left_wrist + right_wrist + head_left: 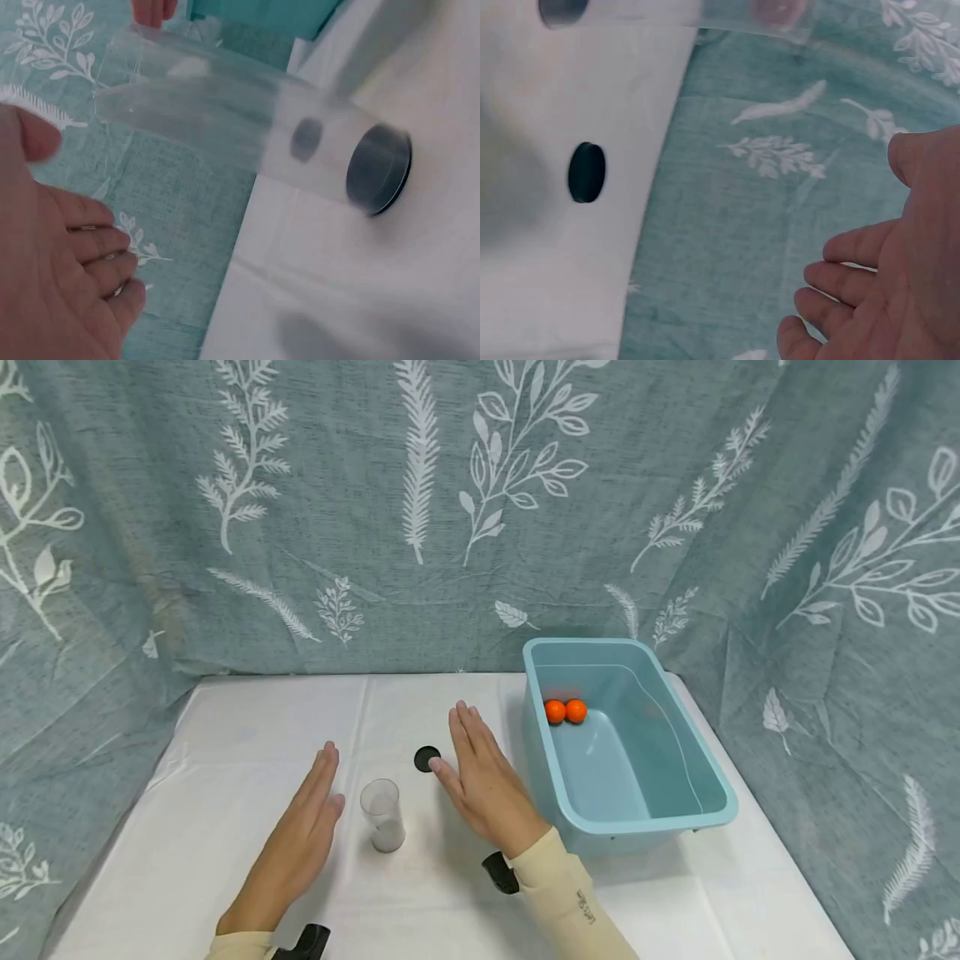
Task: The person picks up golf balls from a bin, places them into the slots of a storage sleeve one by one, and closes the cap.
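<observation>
A clear cylindrical tube [383,817] stands upright on the white table between my two hands. In the left wrist view the tube [217,105] shows a dark base [377,169]. My left hand [291,847] is held to its left, fingers extended and palm facing it, apart from it. On the other side, my right hand [491,787] is spread with its thumb out and holds nothing. A round black cap [425,759] lies flat behind the tube, its edge overlapped by the right thumb in the head view. The right wrist view shows the cap [587,172] lying apart from the hand.
A light blue plastic bin [720,806] stands at the right of the table. Two orange balls [576,711] sit side by side inside it by the left wall. Patterned green-grey cloth [360,510] hangs behind and at both sides of the white tablecloth [180,852].
</observation>
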`<state>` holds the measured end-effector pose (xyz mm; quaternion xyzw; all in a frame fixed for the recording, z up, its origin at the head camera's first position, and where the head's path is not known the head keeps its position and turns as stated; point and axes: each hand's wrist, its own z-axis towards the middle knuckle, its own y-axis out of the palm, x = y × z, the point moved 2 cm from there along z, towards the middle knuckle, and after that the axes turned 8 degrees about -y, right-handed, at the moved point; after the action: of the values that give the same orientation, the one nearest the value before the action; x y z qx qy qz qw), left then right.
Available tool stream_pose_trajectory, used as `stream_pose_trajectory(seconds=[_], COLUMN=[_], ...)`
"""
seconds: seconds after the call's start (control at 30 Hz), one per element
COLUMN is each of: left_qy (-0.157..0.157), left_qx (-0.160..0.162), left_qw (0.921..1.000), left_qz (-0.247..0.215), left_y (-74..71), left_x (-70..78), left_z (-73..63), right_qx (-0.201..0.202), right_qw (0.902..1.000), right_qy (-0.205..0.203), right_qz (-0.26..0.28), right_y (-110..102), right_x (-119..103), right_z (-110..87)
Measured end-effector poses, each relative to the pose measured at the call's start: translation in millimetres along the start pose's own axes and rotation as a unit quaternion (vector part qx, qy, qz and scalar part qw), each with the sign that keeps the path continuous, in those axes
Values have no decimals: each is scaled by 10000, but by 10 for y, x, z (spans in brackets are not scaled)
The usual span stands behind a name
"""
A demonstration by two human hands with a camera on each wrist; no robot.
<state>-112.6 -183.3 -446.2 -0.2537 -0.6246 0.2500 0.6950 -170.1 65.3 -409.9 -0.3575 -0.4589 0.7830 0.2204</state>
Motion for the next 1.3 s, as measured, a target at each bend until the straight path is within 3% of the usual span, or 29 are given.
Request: stream_pose_trajectory(seconds=[0.1,0.3,0.53,0.77,1.03,1.13,1.3], left_qy=[26,27,-167,-407,-1305,-1353,-1110], left_qx=[-93,49,296,379,69,90,486], left_qw=[9988,9932,9925,9917,9853,9843,9864], left_qz=[-482,-1167,-1174,-1159,-1098,-1129,-1114], left_y=[24,131,292,381,453,474,507], left_x=[-6,-46,-86,-105,-87,-75,-95], left_z=[-30,-58,-29,-23,-65,-73,-81], right_qx=[178,634,1120,1509,1098,775,18], right_qw=[9996,9931,9802,9670,9599,9614,9684], right_qy=[-34,-134,-123,-176,700,1060,1336], right_qz=[208,978,1629,2045,2481,2418,2107], right_y=[-122,-475,-1067,-1572,-1695,-1638,-1425], right_x=[-41,-130,-80,346,1012,1220,1524], right_z=[12,-3,-48,45,163,191,295])
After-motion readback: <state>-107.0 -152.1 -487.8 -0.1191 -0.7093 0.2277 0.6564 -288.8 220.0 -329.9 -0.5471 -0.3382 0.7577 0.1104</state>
